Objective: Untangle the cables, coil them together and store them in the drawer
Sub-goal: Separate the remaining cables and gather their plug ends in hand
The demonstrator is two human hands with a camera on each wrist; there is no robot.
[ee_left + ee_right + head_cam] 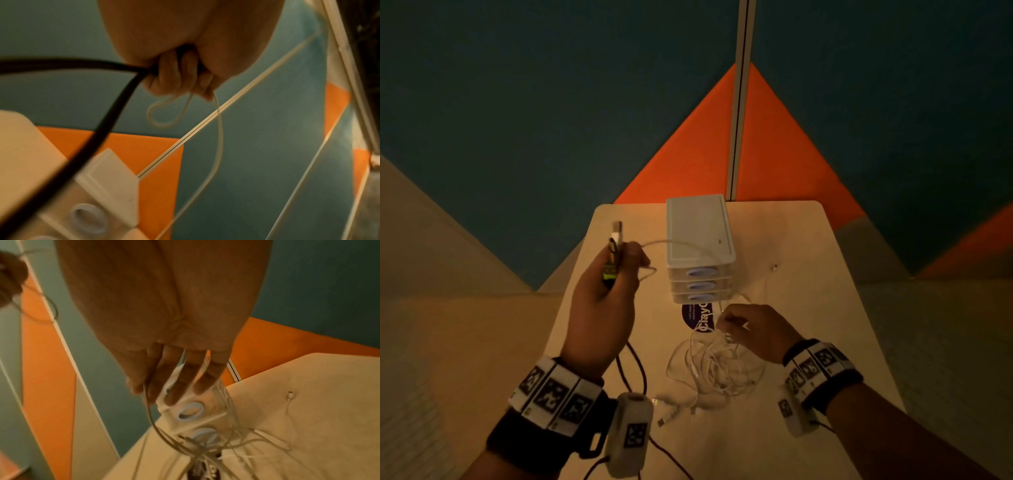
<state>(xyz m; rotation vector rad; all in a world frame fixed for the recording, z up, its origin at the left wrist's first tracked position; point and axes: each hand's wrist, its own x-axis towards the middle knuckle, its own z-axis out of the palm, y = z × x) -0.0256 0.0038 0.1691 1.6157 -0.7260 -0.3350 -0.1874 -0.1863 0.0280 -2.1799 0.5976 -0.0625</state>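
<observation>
My left hand is raised over the table's left side and grips a bundle of plug ends: a white USB plug sticks up, with a black and green plug below it. A black cable and a thin white cable hang from that fist. My right hand pinches a white cable between thumb and forefinger just above the tangled white cables, in front of the small white drawer unit. In the right wrist view the fingers point down at the drawer fronts, all shut.
The pale table carries a dark round sticker in front of the drawers. Loose white plugs lie near the front edge. A small white earbud lies to the right. Teal and orange wall panels rise behind.
</observation>
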